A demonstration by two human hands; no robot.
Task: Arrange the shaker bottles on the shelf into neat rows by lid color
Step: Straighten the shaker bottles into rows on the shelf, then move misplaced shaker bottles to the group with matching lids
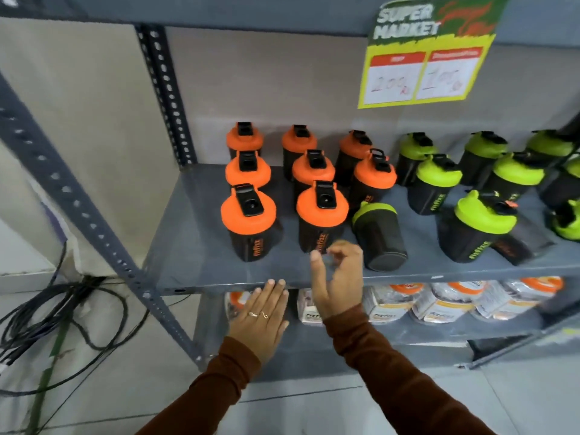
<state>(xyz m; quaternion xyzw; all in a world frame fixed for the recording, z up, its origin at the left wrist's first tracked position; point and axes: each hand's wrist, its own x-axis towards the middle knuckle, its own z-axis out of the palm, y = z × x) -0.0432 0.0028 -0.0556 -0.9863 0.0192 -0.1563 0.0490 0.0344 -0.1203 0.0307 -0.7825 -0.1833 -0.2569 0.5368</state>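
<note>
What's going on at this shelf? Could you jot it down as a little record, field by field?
place: grey metal shelf under a price sign
orange-lid bottles: eight, upright, in rows on the left
green-lid bottles: upright on the right
odd one out: a tipped green-lid bottle beside the orange rows
left hand: flat, empty, fingertips at the shelf edge
right hand: open, empty, near the tipped bottle
below: packaged jars
</note>
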